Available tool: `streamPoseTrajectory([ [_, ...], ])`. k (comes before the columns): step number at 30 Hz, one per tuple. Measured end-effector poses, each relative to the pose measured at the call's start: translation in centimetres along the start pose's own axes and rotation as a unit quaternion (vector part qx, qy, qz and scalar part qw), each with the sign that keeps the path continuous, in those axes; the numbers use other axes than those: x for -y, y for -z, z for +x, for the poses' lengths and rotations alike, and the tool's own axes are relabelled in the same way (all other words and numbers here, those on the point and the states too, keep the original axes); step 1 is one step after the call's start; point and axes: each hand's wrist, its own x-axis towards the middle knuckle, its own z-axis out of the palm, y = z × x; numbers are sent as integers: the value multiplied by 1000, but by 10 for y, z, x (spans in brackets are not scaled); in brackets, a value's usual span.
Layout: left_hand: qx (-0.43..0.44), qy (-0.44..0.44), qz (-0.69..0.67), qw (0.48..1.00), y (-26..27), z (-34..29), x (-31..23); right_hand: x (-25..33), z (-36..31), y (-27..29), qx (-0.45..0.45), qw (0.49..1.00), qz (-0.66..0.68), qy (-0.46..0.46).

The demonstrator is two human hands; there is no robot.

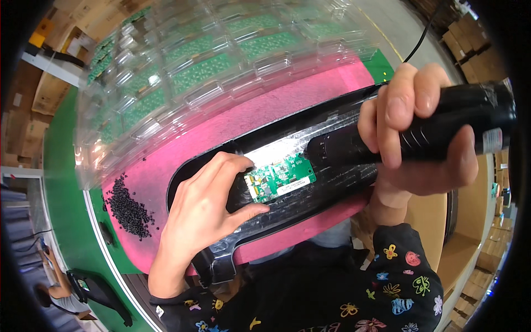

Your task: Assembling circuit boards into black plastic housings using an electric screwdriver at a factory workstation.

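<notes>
A green circuit board (282, 174) with white connectors and a white label sits inside a long black plastic housing (326, 207). My left hand (202, 202) reaches over the housing's left end, with thumb and index finger closed on the left end of the board. In my right hand (409, 122) is a black electric screwdriver (464, 113), gripped round its body. It lies nearly level, its nose pointing left at the board's upper right corner. The screwdriver's very tip cannot be made out.
Under the housing lies a pink mat (298, 99) on a green tabletop (63, 149). A pile of small black screws (130, 207) spreads at the mat's left. Clear plastic trays (204, 72) of green boards stand behind. A co-worker (61, 282) is at the lower left; cardboard boxes (470, 44) stand right.
</notes>
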Motion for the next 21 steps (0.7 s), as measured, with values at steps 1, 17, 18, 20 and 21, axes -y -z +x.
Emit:
streamPoseTrajectory([
  [1, 23, 30, 26, 999, 0, 0, -1, 0, 3, 4, 19, 1000, -6, -6],
  [17, 33, 39, 49, 997, -3, -3, -1, -17, 4, -9, -8, 994, -108, -19],
  [18, 32, 34, 47, 998, -4, -3, 0, -18, 3, -10, -13, 993, -114, -22],
  [20, 30, 31, 43, 998, -5, -3, 2, -18, 1, -12, -20, 993, -116, -18],
  [21, 36, 35, 45, 998, -4, -3, 1, -18, 1, -13, -28, 993, -116, -13],
])
